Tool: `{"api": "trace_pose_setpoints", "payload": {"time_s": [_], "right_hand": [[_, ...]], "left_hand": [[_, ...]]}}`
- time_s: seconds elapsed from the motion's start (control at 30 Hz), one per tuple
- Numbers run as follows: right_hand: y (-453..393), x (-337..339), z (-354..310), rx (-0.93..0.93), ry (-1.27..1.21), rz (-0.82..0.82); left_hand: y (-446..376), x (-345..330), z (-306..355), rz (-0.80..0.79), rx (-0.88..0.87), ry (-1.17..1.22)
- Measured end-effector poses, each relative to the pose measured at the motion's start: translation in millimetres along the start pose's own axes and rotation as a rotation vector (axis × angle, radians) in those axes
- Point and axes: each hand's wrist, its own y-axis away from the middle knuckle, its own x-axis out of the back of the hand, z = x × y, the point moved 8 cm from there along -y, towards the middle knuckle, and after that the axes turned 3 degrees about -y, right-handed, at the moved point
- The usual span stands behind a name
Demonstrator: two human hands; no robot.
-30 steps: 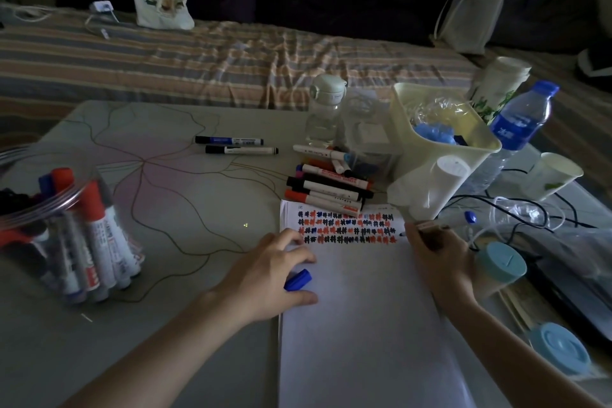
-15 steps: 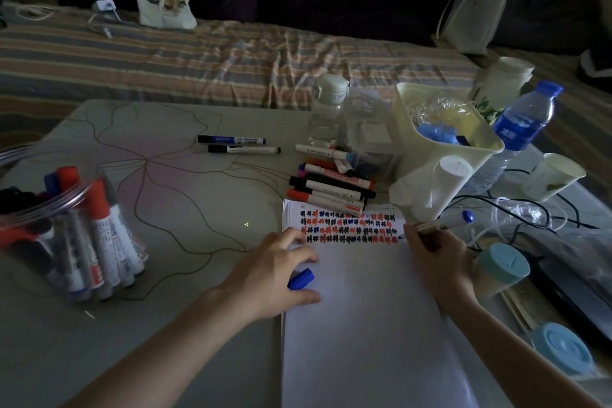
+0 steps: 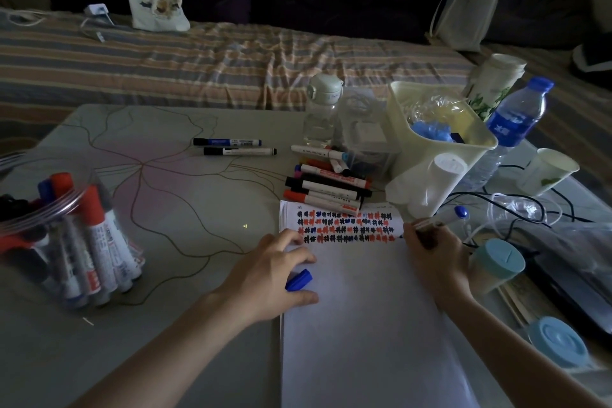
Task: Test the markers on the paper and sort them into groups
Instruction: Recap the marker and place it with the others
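Testing blue marker gripped in right hand, left hand pinching cap on paper; four rows done, jar remains.

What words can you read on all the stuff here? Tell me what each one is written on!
"NA...": only these first letters read on the tote bag; the rest is blurred.
White characters on the water bottle label: too blurred to read.
Print on the markers in the pile: too small.
Print on the markers in the jar: too small.
Rows of marks on the paper: test scribbles, not words.
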Motion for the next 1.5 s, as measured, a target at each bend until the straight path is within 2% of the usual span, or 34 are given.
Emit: {"api": "trace_pose_setpoints", "payload": {"time_s": [0.7,0.8,0.9,1.03,1.17,1.3,1.5], "right_hand": [[4.3,0.9,-3.1,-0.023,-0.006,-0.014],[5.8,6.4,-15.2,-0.045,-0.032,-0.038],[16.9,12.1,-49.5,0.032,-0.077,0.005],[63.7,-18.2,-80.3,-0.07,-0.235,-0.176],[113.8,-41.6,-88.0,-0.175,-0.317,-0.377],[134.6,-45.3,-91.7,-0.341,-0.56,-0.408],[143.3,-54.1,-111.8,-0.412,-0.742,-0.438]], "left_hand": [[4.7,6.7,3.9,0.0,0.021,0.04],[10.1,15.4,2.5,0.045,0.055,0.04],[14.8,20.7,7.9,0.076,0.046,0.001],[22.3,23.1,11.2,0.075,0.056,0.047],[34.1,33.6,10.1,0.132,0.112,0.193],[49.7,43.6,6.8,0.146,0.126,0.347],[64.8,56.7,-7.1,0.153,0.161,0.512]]}}
